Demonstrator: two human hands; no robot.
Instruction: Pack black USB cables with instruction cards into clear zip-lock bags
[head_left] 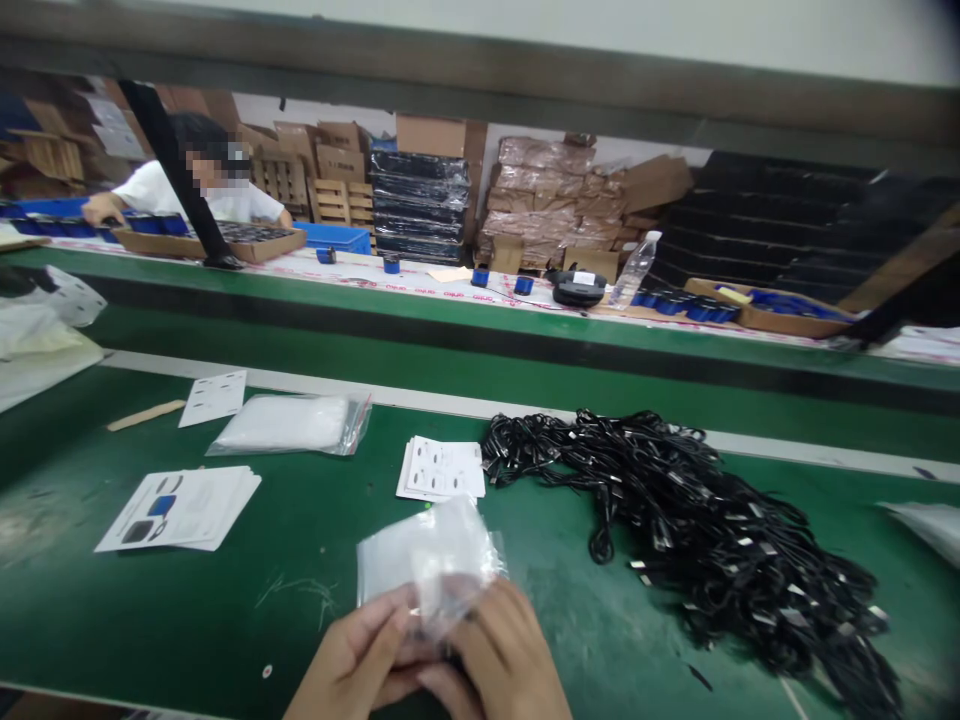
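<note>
In the head view, the left hand [360, 655] and right hand [499, 655] meet at the near edge of the green table [300, 590], both pinching a clear plastic bag [431, 560] that rises between them. Bare green lies left of the hands up to the leaflet stack [180, 508]. A small card stack [442, 468] sits just beyond the bag; the black cable heap [697, 520] crowds the right. A bag pile [289, 423] lies farther back.
</note>
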